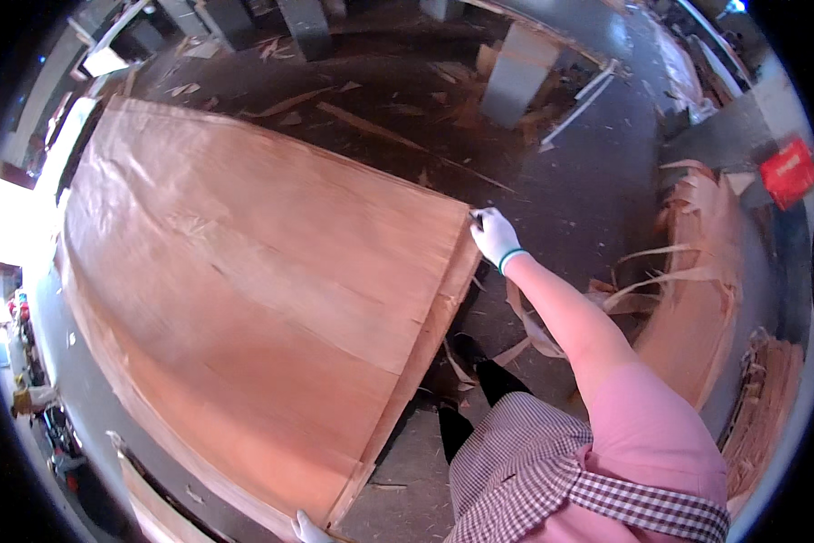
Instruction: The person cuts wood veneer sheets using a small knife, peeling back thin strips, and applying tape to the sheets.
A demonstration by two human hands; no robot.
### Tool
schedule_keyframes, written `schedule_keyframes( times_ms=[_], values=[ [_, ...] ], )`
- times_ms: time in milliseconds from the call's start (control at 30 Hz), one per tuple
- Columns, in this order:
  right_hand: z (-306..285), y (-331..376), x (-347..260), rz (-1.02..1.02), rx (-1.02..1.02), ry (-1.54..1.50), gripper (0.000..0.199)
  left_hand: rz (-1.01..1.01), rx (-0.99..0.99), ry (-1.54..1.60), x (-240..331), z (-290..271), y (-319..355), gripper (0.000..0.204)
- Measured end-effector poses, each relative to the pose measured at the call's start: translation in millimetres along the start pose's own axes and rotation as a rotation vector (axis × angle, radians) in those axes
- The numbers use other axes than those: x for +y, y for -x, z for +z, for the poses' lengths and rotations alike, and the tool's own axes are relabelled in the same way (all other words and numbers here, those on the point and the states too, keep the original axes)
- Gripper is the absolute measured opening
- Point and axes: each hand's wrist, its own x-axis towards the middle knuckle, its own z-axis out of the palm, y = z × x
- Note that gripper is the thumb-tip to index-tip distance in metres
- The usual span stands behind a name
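Observation:
A broad stack of thin reddish-brown wood veneer sheets (271,299) spreads across the left and middle, its top sheet wavy with creases toward the far left. My right hand (495,237), in a white glove with a green cuff edge, is closed at the stack's far right corner, gripping the top sheet's edge. A small dark spot shows by its fingertips; I cannot make out what it is. Down at the lower edge of the view, my left hand (309,528), also white-gloved and partly cut off, pinches the near corner of the veneer.
Torn veneer strips (371,127) litter the dark floor beyond the stack. A grey block-like post (518,77) stands at the back. To my right lie a pile of peeled veneer (697,281) and a bundled stack (765,416). A red packet (789,172) sits at the far right.

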Motion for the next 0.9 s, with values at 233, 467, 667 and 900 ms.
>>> schedule_keyframes(
  times_ms=[233, 467, 667, 900],
  values=[
    [76, -40, -18, 0.489, -0.212, -0.233, 0.044, 0.118, 0.141, 0.247, -67, 0, -47, 0.021],
    [127, -20, 29, 0.701, -0.029, -0.478, 0.025, 0.418, 0.283, 0.105, -46, 49, 10, 0.014],
    [122, -44, 64, 0.648, -0.136, -0.327, 0.023, 0.410, 0.153, 0.356, -59, 0, 17, 0.012],
    [116, -40, 46, 0.978, -0.154, -0.957, 0.019, 0.434, 0.221, 0.357, -54, -72, -28, 0.007]
  ],
)
